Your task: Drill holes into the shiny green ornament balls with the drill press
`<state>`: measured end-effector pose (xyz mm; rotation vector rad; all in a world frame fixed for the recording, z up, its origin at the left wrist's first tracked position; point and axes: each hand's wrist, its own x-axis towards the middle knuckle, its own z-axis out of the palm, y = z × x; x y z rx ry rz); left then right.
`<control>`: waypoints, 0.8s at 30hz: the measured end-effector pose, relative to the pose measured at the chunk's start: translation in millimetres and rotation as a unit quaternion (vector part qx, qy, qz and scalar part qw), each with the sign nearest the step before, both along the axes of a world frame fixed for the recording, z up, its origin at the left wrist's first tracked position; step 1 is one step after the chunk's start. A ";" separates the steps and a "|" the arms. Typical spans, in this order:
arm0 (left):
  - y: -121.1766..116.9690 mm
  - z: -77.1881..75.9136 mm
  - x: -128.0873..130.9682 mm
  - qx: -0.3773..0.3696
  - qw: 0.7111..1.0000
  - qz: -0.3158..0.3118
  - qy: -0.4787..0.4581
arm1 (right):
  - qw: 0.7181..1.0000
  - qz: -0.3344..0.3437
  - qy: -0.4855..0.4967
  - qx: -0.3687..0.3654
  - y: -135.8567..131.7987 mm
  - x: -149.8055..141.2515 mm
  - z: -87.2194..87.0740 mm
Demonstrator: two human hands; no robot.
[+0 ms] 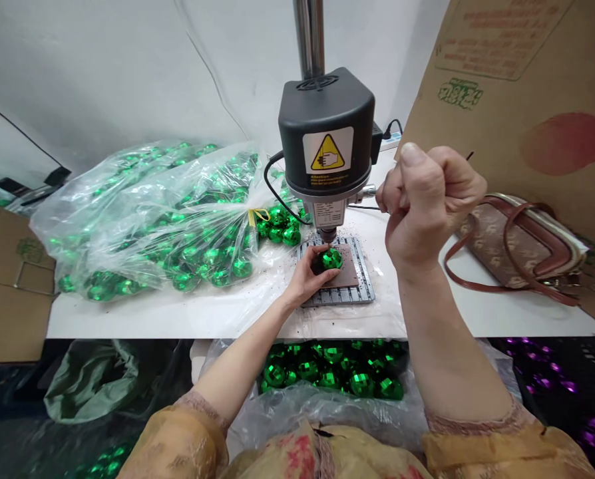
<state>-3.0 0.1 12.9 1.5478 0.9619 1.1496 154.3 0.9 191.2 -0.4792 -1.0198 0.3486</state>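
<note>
My left hand [310, 273] grips a shiny green faceted ball [332, 258] between thumb and fingers. The ball rests on a brown board [346, 276] that lies on the slotted metal base [365, 293] of a small bench drill press [327, 126]. Right above the ball is the drill's chuck [329, 235]; whether a bit touches the ball I cannot make out. My right hand [427, 199] is raised beside the drill head, its fingers closed around the end of the feed lever [368, 191].
A clear plastic bag [142, 226] full of green balls lies left on the white table [188, 318]. Loose green balls [282, 233] sit behind the base. More green balls [327, 372] fill an opening below the table edge. A handbag [527, 246] and large cardboard [522, 120] stand right.
</note>
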 end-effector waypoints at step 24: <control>-1.2 -0.2 3.0 -0.025 0.999 0.003 -0.046 | 0.992 0.026 -0.015 0.125 2.3 -0.6 -26.2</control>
